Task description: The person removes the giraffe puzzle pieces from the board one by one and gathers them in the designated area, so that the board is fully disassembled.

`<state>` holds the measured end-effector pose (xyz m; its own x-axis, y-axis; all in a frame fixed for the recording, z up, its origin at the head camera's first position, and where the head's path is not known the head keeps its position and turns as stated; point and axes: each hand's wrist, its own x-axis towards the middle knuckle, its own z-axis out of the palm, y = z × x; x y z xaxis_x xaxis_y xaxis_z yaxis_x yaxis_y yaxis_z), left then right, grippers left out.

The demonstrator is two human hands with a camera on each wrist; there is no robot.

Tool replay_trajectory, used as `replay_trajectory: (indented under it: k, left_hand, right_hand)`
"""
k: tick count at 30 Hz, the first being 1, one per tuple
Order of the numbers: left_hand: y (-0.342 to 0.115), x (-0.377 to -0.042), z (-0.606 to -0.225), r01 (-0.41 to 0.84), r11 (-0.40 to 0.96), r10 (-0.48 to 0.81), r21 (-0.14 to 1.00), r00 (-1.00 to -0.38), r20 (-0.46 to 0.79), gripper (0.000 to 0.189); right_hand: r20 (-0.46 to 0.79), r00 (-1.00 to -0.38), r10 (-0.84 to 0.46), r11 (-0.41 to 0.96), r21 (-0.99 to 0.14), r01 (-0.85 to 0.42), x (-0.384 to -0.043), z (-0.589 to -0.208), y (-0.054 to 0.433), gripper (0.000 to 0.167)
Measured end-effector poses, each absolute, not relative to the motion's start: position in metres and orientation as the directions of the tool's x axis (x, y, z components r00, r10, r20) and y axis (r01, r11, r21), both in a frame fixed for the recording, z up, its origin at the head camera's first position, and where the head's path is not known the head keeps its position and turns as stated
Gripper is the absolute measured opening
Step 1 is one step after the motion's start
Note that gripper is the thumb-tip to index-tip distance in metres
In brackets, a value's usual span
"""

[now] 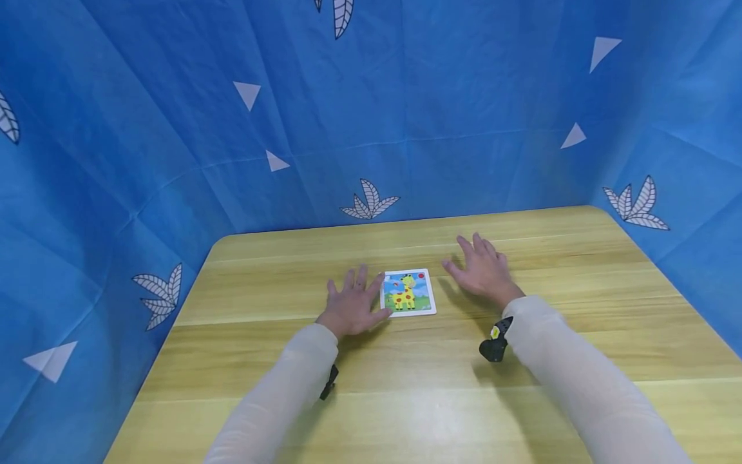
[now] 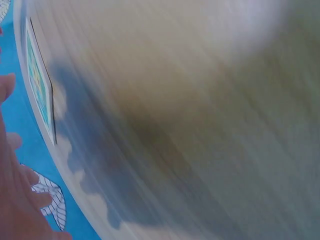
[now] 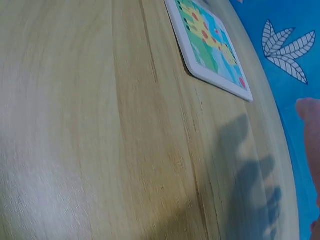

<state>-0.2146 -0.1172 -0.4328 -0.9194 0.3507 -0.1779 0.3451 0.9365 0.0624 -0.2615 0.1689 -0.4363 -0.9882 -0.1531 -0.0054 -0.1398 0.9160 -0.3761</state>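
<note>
A square picture board with a white border lies flat on the wooden table, showing a yellow giraffe with red spots on green and blue. The left hand is spread just to its left, thumb and index finger reaching its left edge in the head view. To the right of the board, apart from it, the right hand hovers with fingers spread and holds nothing. The left wrist view catches the board at a steep slant beyond the hand's shadow. In the right wrist view the board shows near the top.
The wooden table has rounded far corners. Blue cloth printed with white leaves and triangles hangs behind it and on both sides. Each wrist wears a dark strapped device, such as the right wrist camera.
</note>
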Motion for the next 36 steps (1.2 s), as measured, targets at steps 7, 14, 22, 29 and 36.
replay_trajectory:
  k: [7,14,22,29,36]
  left_hand:
    - [-0.103,-0.204,-0.431,0.404,0.907,0.421,0.118,-0.88,-0.221,0.081]
    - [-0.096,-0.195,-0.428,0.459,0.88,0.475,0.123,-0.842,-0.257,0.082]
    - [-0.091,-0.186,-0.428,0.464,0.88,0.469,0.103,-0.815,-0.34,0.084]
    - [-0.089,-0.181,-0.43,0.468,0.876,0.473,0.114,-0.793,-0.383,0.088]
    - [-0.089,-0.179,-0.433,0.468,0.879,0.46,0.088,-0.788,-0.41,0.095]
  right_hand:
    - [0.004,-0.987,-0.162,0.911,-0.383,-0.151,-0.262,-0.441,0.161,0.079]
    - [0.004,-0.985,-0.17,0.905,-0.395,-0.158,-0.261,-0.443,0.156,0.078]
    - [0.003,-0.983,-0.184,0.903,-0.393,-0.17,-0.261,-0.445,0.145,0.074]
    - [-0.004,-0.98,-0.2,0.898,-0.401,-0.182,-0.259,-0.447,0.135,0.071]
    - [0.0,-0.977,-0.215,0.893,-0.404,-0.197,-0.258,-0.449,0.129,0.069]
